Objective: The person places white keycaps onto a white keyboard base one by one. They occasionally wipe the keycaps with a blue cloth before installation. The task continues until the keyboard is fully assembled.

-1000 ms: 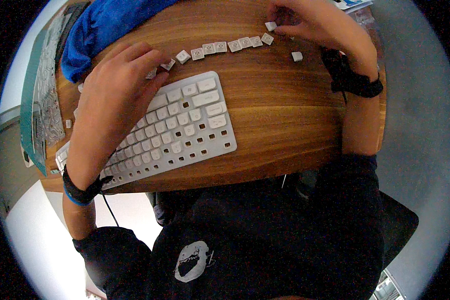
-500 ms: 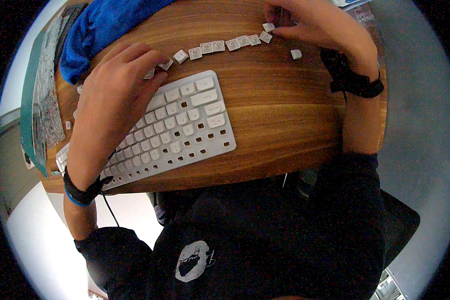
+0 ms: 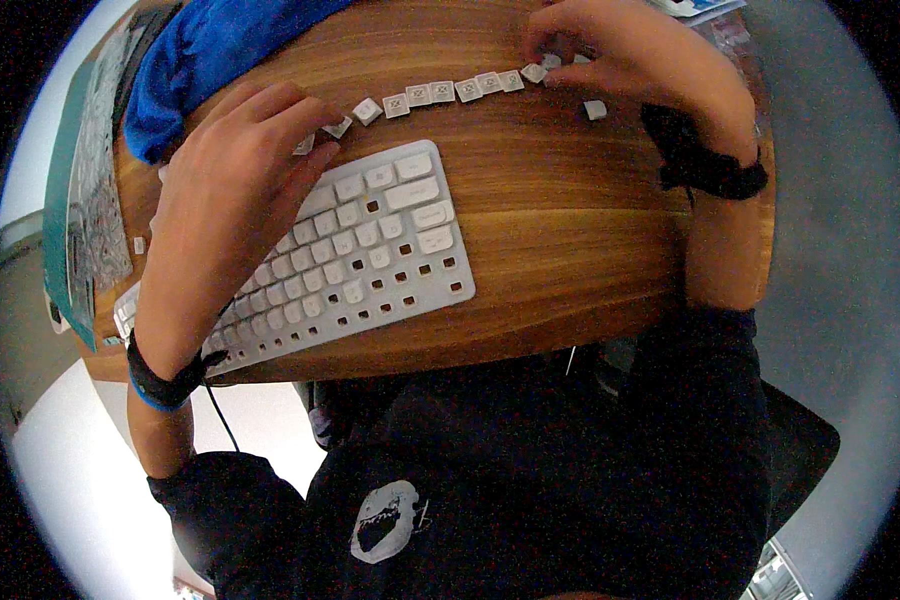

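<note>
Keyboard (image 3: 333,272) and loose keycaps (image 3: 442,92): smooth, matt plastic; desk (image 3: 570,220): wood-grained, faintly glossy; blue cloth (image 3: 225,65): matt, soft-looking; black sleeve (image 3: 695,400): matt fabric

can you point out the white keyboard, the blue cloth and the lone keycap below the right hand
White keyboard (image 3: 368,234): head view, on a key right of its middle
Blue cloth (image 3: 206,68): head view, on its middle folds
Lone keycap (image 3: 594,110): head view, on its visible face

Printed markings on the keyboard and clothing; no text legible.
Small, faint legends mark the seated keycaps (image 3: 412,193) of the white keyboard (image 3: 392,291), too blurred to read; the black top (image 3: 550,480) bears a white oval print (image 3: 385,521) with dark, indecipherable marks.
</note>
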A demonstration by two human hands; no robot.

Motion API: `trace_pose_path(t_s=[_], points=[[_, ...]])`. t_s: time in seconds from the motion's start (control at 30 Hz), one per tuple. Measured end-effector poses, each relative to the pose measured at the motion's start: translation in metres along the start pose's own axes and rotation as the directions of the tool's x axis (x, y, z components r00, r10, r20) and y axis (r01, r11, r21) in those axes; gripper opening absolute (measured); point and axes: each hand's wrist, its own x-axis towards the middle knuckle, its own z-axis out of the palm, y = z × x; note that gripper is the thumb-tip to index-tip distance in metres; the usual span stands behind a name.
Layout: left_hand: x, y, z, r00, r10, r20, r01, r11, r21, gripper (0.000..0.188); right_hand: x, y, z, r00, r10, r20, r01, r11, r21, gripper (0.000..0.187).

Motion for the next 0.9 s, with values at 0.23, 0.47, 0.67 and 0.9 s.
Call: trace_pose_path(t_s=[0.23,0.47,0.67,0.9], points=[[-0.002,0.0,0.001,1.0,0.008,-0.022,-0.008,1.0,-0.005,0.016,-0.005,0.012,0.002,0.997,-0.024,-0.078,0.01,0.986,-0.169,0.023],[-0.003,-0.001,0.003,1.0,-0.009,0.003,0.009,1.0,-0.012,0.016,-0.006,0.006,0.002,0.995,0.038,-0.094,-0.055,0.98,-0.194,0.028],[-0.002,-0.001,0.003,1.0,-0.012,0.016,0.012,1.0,0.009,0.016,-0.006,0.004,0.0,0.994,0.078,-0.075,-0.09,0.98,-0.177,0.03],[-0.003,-0.001,0.006,0.999,-0.035,0.009,0.035,0.999,-0.001,0.016,-0.004,-0.006,-0.006,0.99,0.141,-0.016,-0.142,0.975,-0.173,0.031]])
